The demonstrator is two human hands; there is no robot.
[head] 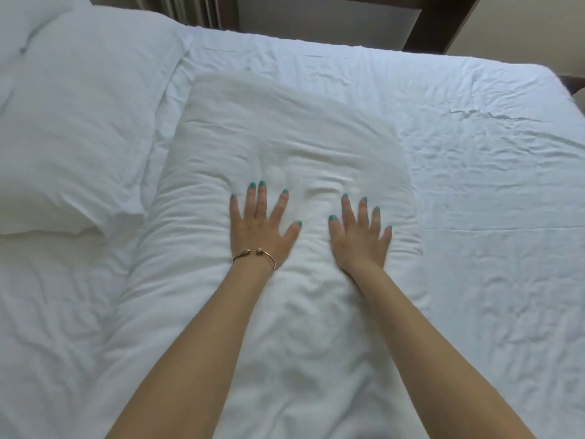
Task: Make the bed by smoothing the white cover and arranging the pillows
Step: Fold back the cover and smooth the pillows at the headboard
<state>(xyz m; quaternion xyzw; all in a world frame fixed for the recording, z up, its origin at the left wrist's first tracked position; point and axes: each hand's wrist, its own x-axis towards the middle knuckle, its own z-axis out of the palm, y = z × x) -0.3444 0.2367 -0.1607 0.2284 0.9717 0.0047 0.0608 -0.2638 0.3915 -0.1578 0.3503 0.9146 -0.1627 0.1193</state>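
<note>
A white pillow (285, 128) lies in the middle of the bed, wrinkled and dented. My left hand (259, 226), with a gold bangle at the wrist, presses flat on the pillow's near part with fingers spread. My right hand (361, 239) presses flat beside it, a little to the right, fingers also spread. A second white pillow (72, 122) lies at the left, its corner touching the middle pillow's left side. The white cover (490, 201) stretches over the bed, creased on the right and at the near left.
A dark wooden headboard (443, 20) with a pale panel stands beyond the bed's far edge. Curtain folds (193, 7) hang at the top left. The bed's far right corner (563, 87) ends near a dark strip of floor or furniture.
</note>
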